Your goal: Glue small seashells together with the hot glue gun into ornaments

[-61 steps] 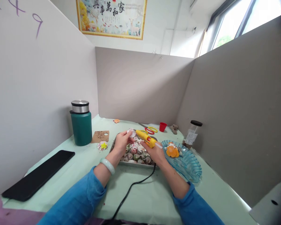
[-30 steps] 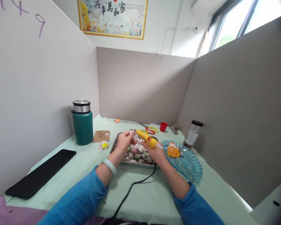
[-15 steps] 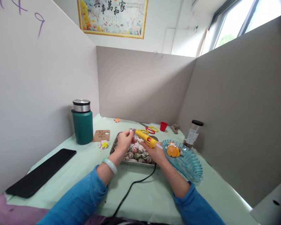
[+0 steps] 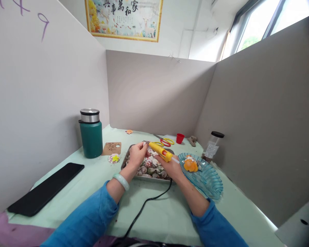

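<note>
Tablecloth (image 4: 92, 175) — glue gun (image 4: 159, 151) over shells (image 4: 151, 170)

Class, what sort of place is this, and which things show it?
Probably a craft workstation: grey partitions box in a table, a tray of shells sits on it, and a corded yellow glue gun is in use or held ready.

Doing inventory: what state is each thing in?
Left hand: pinching pale piece, mostly hidden
Yellow plastic glue gun: gripped in right hand
Green cylindrical metal bottle: upright, lidded
Clear cylindrical plastic jar: lidded
Red tapered plastic cup: upright
Rectangular metal tray: holding shells
Blue scalloped plate: holding orange piece
Red-and-yellow-handled scissors: open or shut unclear
</note>
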Demonstrator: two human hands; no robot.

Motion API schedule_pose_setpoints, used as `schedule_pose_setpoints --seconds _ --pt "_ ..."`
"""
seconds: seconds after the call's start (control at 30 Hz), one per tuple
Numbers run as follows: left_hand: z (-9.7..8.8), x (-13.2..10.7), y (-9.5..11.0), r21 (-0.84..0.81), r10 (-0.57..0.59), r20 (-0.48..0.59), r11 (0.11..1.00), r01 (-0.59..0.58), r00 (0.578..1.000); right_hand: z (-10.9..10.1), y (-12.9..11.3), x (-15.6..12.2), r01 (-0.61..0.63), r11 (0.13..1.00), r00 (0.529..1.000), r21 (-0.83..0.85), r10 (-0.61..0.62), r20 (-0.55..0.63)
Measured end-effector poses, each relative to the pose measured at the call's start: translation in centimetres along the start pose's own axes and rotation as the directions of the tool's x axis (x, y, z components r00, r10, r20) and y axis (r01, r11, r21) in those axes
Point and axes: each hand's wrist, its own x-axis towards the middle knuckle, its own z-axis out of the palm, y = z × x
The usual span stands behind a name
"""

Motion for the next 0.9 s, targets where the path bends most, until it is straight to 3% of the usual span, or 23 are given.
schedule_pose_setpoints --seconds 0.37,0.6,0.9 --pt "0.1 0.2 -0.7 -0.113 -0.015 0.015 0.993 0.017 1.0 -0.1 -0.2 0.1 -0.006 0.999 1.0 0.036 0.007 -0.023" --pt "0.1 0.1 -0.1 -0.236 -0.067 0.035 0.969 0.073 0.997 -0.1 -0.2 0.3 -0.017 0.998 0.998 0.063 0.021 -0.06" --pt "0.3 -0.4 0.6 -0.43 -0.11 0.3 0.871 0.237 0.948 -0.6 -0.1 0.5 -0.163 0.972 0.982 0.169 0.176 -0.07"
